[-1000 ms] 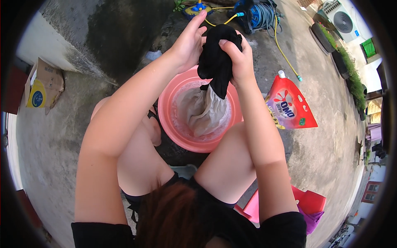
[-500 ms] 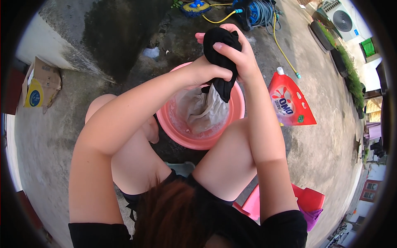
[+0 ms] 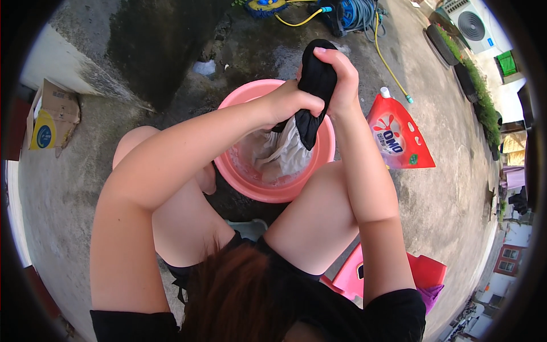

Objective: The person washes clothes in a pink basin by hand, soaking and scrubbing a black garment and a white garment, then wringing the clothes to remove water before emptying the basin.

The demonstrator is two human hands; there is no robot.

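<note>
One pink basin [image 3: 327, 151], pale cloth [image 3: 282, 154] inside

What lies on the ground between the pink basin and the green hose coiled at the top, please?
In the head view, only wet, bare concrete shows between the pink basin and the green hose; a yellow hose runs just beside it.

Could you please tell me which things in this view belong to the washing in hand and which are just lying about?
In use:
black garment, gripped by left hand and right hand
pink basin with pale cloth in sudsy water
red detergent pouch beside the basin

Lying about:
cardboard box
yellow hose
blue coiled hose
pink stool
</note>
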